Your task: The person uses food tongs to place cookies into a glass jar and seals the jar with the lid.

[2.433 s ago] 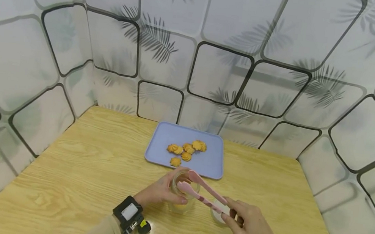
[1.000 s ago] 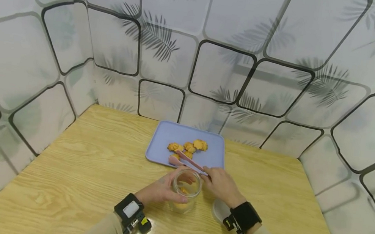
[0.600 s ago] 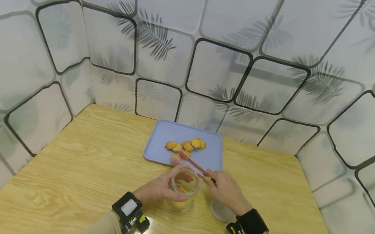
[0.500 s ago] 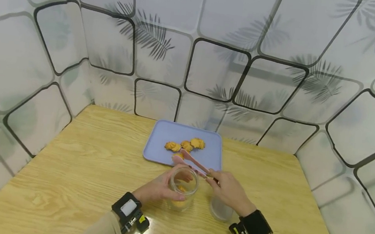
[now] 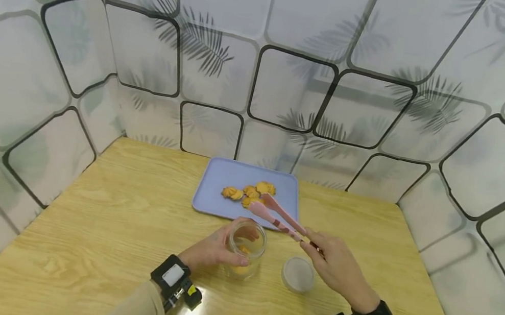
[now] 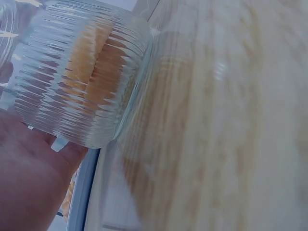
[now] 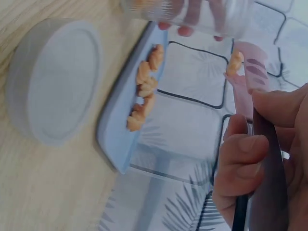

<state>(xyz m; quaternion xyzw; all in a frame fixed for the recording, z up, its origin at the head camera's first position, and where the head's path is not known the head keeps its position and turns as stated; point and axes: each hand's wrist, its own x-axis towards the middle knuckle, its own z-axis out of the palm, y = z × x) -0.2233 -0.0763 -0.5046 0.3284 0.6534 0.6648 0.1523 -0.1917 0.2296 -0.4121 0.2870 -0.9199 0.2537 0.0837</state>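
- Currently, the left hand (image 5: 217,247) grips a glass jar (image 5: 249,244), lower centre of the head view.
- Lower right, the right hand (image 5: 338,265) grasps pink tongs (image 5: 282,211) pinching a cookie (image 7: 235,63).

Glare on table (image 5: 86,242), hazy wrist views

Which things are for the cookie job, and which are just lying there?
Seem part of the job:
pink tongs
cookie in their tips
glass jar
blue tray
cookies on the tray

Just there:
pale round lid, maybe the jar's
wooden table
patterned backdrop
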